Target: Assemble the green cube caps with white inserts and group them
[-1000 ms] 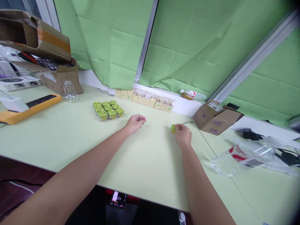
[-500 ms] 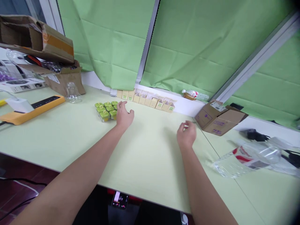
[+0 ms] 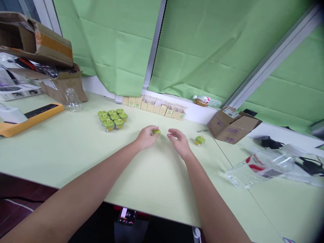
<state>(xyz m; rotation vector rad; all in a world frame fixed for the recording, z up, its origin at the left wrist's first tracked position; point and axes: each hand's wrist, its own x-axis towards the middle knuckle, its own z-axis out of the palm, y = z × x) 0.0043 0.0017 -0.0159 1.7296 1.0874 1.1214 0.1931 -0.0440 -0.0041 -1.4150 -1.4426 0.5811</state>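
My left hand [image 3: 148, 136] is closed around a small clear container with a green lid [image 3: 156, 131], just above the middle of the table; its fingers partly cover it. Facing it a short way to the right, my right hand [image 3: 179, 141] has its fingers curved and apart, with nothing in them. A single green-lidded container [image 3: 199, 140] stands on the table to the right of that hand. Farther left, several matching containers [image 3: 113, 117] are packed together in rows, each with a loop on its lid and something yellow inside.
Small beige cartons [image 3: 150, 106] line the back wall. A cardboard box [image 3: 229, 126] and a large clear bottle [image 3: 255, 168] lie to the right. On the left are an orange power strip [image 3: 43, 113], a clear jar [image 3: 72, 101] and stacked boxes [image 3: 54, 49].
My left hand has taken a container from the group and carried it right. My right hand has let go of another, now standing on the table, and moved left.
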